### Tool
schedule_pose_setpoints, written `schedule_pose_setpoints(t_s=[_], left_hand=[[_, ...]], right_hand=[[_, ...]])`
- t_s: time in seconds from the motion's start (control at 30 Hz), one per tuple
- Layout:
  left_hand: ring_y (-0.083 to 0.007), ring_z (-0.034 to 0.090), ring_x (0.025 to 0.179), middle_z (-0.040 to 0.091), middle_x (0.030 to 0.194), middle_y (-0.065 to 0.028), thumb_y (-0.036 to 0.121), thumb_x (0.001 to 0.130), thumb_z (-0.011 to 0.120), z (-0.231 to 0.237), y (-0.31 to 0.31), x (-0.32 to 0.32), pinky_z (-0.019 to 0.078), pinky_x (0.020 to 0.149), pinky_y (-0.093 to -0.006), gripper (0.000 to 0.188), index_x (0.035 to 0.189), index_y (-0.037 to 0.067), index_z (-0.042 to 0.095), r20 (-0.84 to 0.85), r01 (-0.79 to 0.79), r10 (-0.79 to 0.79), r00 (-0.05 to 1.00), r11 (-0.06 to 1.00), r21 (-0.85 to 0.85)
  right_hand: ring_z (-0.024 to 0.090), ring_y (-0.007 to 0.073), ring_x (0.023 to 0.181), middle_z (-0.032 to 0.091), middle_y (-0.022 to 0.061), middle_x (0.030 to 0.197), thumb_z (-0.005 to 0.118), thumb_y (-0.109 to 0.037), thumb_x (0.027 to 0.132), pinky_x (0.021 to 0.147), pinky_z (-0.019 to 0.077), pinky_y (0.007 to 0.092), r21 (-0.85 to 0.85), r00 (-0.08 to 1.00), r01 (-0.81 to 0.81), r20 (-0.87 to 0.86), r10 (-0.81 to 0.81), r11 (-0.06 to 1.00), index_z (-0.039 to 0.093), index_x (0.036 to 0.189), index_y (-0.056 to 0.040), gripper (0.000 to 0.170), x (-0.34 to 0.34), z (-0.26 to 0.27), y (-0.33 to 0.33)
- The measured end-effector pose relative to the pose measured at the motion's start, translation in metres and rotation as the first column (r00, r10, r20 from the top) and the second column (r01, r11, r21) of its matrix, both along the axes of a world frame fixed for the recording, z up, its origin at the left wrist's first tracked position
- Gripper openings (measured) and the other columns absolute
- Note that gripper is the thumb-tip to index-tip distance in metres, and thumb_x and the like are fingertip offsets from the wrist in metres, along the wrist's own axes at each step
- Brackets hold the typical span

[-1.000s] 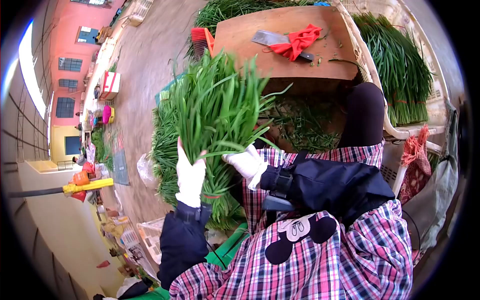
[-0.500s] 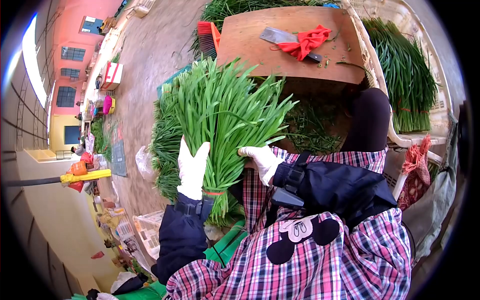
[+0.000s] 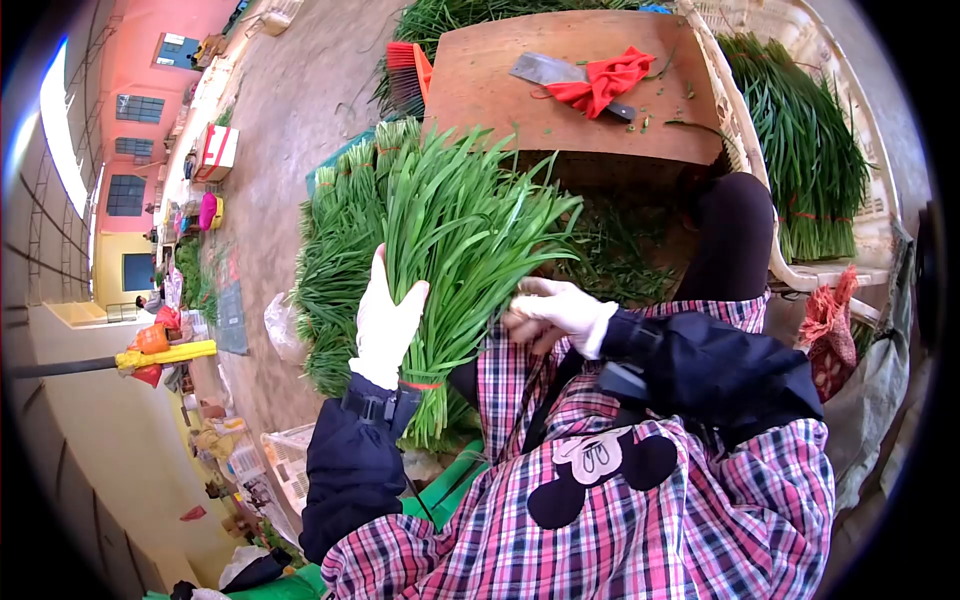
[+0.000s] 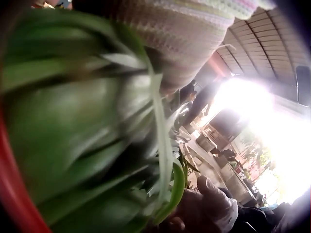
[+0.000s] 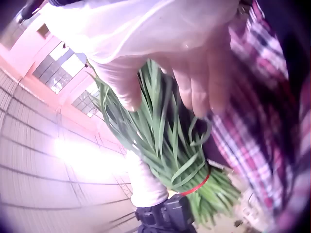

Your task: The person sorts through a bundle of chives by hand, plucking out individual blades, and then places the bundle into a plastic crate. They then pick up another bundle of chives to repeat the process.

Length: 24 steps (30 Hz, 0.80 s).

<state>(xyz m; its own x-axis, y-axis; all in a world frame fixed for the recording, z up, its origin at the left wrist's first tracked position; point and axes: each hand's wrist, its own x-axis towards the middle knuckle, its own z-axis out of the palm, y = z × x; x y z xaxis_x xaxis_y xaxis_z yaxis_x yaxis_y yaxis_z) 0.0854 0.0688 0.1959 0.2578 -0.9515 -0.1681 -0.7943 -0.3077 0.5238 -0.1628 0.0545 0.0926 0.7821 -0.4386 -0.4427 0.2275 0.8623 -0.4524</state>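
Observation:
A bunch of green garlic chives point(image 3: 465, 230), tied near its cut ends with a red band point(image 3: 422, 385), stands leaf tips up in front of the person. The white-gloved left hand point(image 3: 388, 318) grips it from the left side, thumb across the front, just above the band. To the right of the bunch, the gloved right hand point(image 3: 560, 312) is held close to the outer leaves, fingers loosely bent. In the right wrist view, its thumb and fingers point(image 5: 199, 82) stand apart, with leaves showing behind the gap. Blurred leaves point(image 4: 73, 121) fill much of the left wrist view.
More chive bunches point(image 3: 335, 270) are piled at the left. Ahead, a wooden board point(image 3: 480, 75) carries a cleaver point(image 3: 548, 68) and a red cloth point(image 3: 605, 82). A white crate point(image 3: 745, 130) with tied chives stands at the right. Loose trimmings point(image 3: 620, 250) lie below the board.
The right hand has drawn away from the leaves, rightward, its fingers bending more. The left hand keeps its hold on the bunch, which has steadied after its blurred movement a second ago.

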Motion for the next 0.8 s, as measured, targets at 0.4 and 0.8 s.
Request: schedule_pose_setpoints(t_s=[0.4,0.8], left_hand=[[-0.0377,0.053,0.118,0.052,0.132,-0.0233,0.021,0.081,0.071,0.0,0.002,-0.012,0.0416,0.101,-0.0405,0.081,0.148,0.009,0.026,0.092,0.064,-0.06,0.994,0.997,-0.035],[-0.0233,0.057,0.113,0.057,0.129,-0.0169,0.003,0.082,0.068,0.0,0.004,-0.015,0.0425,0.1,-0.0328,0.076,0.147,0.004,0.029,0.122,0.072,-0.062,0.991,0.994,-0.08]], right_hand=[[0.065,0.0275,0.078,0.065,0.0058,0.083,0.067,-0.018,0.079,0.066,0.0525,0.0361,-0.981,0.873,-0.171,-0.11,-0.476,-0.088,0.067,0.097,-0.0124,0.019,-0.019,0.057,-0.045],[0.061,0.031,0.057,0.055,0.0079,0.06,0.062,-0.019,0.075,0.048,0.0465,0.043,-0.798,0.823,-0.492,-0.297,-0.484,-0.347,0.057,0.085,-0.0125,0.014,0.01,0.046,-0.067]])
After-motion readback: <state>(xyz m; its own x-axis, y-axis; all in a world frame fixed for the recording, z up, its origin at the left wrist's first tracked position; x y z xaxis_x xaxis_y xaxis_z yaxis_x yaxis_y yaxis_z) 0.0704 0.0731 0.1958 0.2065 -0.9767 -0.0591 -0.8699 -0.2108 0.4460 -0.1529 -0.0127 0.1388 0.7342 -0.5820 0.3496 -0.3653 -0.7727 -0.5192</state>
